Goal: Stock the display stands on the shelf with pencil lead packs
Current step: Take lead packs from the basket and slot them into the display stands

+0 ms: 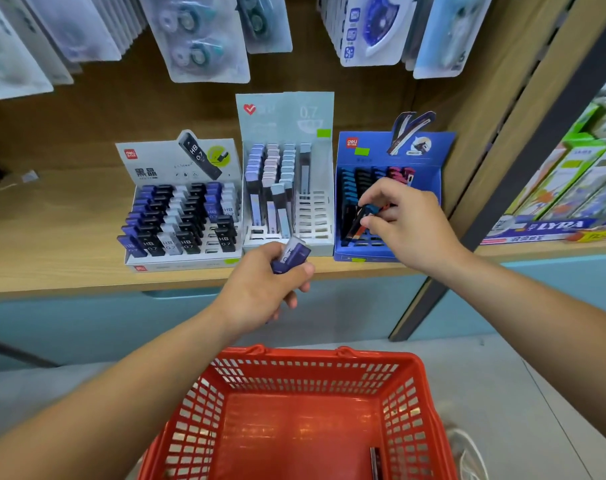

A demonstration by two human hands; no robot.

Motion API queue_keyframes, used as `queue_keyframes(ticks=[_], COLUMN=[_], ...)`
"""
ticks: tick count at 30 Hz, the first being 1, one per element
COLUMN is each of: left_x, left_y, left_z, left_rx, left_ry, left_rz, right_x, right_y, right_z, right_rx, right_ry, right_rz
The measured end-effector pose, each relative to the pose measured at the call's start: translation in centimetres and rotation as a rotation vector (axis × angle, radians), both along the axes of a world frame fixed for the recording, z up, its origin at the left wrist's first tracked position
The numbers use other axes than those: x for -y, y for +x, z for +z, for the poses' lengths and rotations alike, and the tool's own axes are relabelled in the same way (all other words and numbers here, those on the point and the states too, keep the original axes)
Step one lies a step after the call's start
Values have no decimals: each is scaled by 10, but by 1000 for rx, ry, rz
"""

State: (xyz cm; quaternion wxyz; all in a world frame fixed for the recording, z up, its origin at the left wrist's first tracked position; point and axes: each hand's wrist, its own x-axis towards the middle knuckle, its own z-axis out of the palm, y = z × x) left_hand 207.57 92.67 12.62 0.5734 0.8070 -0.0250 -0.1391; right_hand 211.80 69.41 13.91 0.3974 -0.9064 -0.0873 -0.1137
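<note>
1. Head view, centre: our left hand curls round a purple pack of pencil leads. The thumb lies across its lower end, and it is held just off the front edge of the wooden shelf, apart from every stand.
2. Head view, 2 o'clock of that hand: our right hand reaches into the blue stand. Thumb and fingertips pinch a dark pack, tilted, over the stand's front rows. Whether its foot already sits in a slot, we cannot tell.
3. Head view, along the shelf: three stands sit side by side, touching or nearly so.
   - The white stand, at 9 o'clock of the middle one, carries rows of black, purple and grey packs marked HB 0.7.
   - The pale stand in the middle holds lilac and grey packs on its left side, with bare slots on its right.
   - The blue stand lies at its 3 o'clock, with blue, black and pink packs at the back.
4. Head view, 12 o'clock: blister cards hang above the stands.
5. Head view, 3 o'clock edge: LYRA boxes line a neighbouring shelf.
6. Head view, 6 o'clock: a red basket stands on the floor below our arms, with one slim dark item lying in its near right corner.
</note>
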Motion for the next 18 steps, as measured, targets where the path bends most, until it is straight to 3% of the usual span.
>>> queue_keyframes(ticks=[8, 18], left_x=[-3, -11], left_y=[-3, 0], left_z=[0, 2], left_rx=[2, 5], left_ry=[7, 28], left_rz=[-10, 21], right_x=[-7, -6], right_y=[6, 13], right_z=[-4, -10], right_rx=[140, 239], right_ry=[-129, -123], right_rz=[-34, 7])
